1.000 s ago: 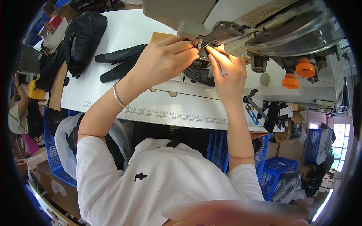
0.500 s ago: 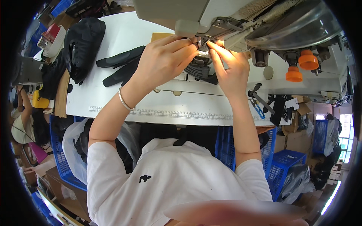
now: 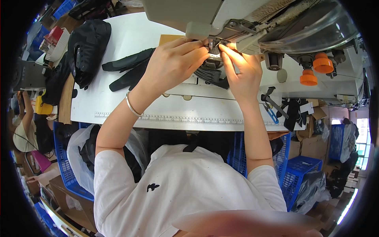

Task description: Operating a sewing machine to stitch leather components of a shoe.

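Note:
Under the lit needle area of a sewing machine (image 3: 181, 14), both my hands grip a dark fabric piece (image 3: 213, 76) on either side of the presser foot (image 3: 213, 45). The fingers of my left hand (image 3: 171, 59) are pinched together at the foot's left. From the right, my right hand (image 3: 242, 73) presses thumb and index finger close to the needle. The fabric's lower part hangs in a curve between the hands; my fingers and the machine hide its upper edge. Two black strips (image 3: 128, 65) lie on the white table left of my left wrist.
A black padded bundle (image 3: 89, 51) rests at the table's left. Along the front edge runs a printed ruler (image 3: 185, 119). Blue-handled snips (image 3: 271, 114) and black scraps (image 3: 292, 112) lie at right. Blue crates (image 3: 300, 173) stand below; another person's arm (image 3: 27, 110) shows far left.
Both hands keep nearly the same place and grip at the presser foot. The whole view has shifted very slightly; no thing was taken up or let go.

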`<move>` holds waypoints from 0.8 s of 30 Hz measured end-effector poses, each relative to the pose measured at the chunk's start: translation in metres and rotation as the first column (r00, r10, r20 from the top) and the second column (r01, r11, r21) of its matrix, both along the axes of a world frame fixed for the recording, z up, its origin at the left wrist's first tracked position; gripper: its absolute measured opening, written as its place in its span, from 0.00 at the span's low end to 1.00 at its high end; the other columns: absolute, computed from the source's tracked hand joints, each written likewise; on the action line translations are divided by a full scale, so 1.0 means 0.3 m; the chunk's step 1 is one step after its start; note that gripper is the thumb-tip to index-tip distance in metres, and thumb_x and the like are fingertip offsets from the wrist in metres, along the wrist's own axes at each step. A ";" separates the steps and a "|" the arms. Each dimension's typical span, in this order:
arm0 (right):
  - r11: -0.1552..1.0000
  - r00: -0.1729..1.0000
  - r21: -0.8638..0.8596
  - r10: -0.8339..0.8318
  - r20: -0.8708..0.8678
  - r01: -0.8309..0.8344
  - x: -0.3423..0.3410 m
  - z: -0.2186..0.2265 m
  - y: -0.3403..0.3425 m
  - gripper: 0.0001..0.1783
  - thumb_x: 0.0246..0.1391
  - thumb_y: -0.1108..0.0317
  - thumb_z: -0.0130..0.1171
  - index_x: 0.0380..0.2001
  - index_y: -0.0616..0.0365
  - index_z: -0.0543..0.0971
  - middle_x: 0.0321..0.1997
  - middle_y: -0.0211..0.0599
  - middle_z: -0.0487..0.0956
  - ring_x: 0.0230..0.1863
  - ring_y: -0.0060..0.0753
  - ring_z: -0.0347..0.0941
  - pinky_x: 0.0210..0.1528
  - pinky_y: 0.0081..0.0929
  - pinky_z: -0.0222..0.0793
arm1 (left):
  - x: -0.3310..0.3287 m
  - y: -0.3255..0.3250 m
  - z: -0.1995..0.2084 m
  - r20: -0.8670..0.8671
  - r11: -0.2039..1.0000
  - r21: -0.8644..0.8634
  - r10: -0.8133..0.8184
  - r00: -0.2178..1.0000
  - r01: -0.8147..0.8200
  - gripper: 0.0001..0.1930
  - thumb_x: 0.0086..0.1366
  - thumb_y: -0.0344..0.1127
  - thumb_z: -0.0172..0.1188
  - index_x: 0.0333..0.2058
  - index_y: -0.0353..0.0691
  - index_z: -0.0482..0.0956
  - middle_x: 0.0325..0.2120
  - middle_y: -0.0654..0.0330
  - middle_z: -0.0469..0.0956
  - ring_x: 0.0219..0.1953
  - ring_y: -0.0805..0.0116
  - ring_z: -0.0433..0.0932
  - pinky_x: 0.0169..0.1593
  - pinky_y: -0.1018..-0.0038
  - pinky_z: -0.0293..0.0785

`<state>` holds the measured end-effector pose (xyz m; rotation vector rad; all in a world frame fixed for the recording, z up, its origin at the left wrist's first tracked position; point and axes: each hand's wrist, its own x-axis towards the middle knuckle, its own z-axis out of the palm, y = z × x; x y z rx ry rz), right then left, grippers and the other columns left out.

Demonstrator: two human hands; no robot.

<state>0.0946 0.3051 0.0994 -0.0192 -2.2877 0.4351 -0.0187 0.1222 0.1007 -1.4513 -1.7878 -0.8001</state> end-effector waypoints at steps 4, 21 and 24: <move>1.000 1.000 0.011 -0.001 -0.012 0.002 0.001 -0.004 0.002 0.13 0.56 0.71 0.70 0.45 0.50 0.89 0.46 0.31 0.86 0.47 0.35 0.79 0.52 0.31 0.72 | 0.001 -0.003 0.002 0.011 1.000 -0.009 -0.001 1.000 0.002 0.08 0.56 0.30 0.71 0.35 0.42 0.83 0.41 0.62 0.86 0.44 0.61 0.85 0.42 0.70 0.83; 0.999 0.985 0.017 0.044 -0.169 -0.042 0.042 -0.075 -0.056 0.17 0.57 0.68 0.68 0.51 0.48 0.85 0.47 0.33 0.81 0.45 0.42 0.74 0.52 0.36 0.68 | -0.060 -0.068 0.016 0.570 0.987 0.133 -0.151 0.807 0.091 0.10 0.64 0.22 0.65 0.44 0.35 0.87 0.40 0.52 0.86 0.38 0.56 0.85 0.42 0.73 0.80; 0.993 0.980 -0.006 0.112 -0.166 -0.115 0.035 -0.063 -0.137 0.21 0.55 0.69 0.69 0.54 0.53 0.83 0.44 0.33 0.79 0.44 0.41 0.73 0.52 0.36 0.66 | -0.171 -0.087 0.026 0.616 0.980 -0.139 -0.025 0.787 0.140 0.20 0.62 0.17 0.60 0.52 0.38 0.83 0.43 0.49 0.84 0.45 0.51 0.83 0.49 0.67 0.79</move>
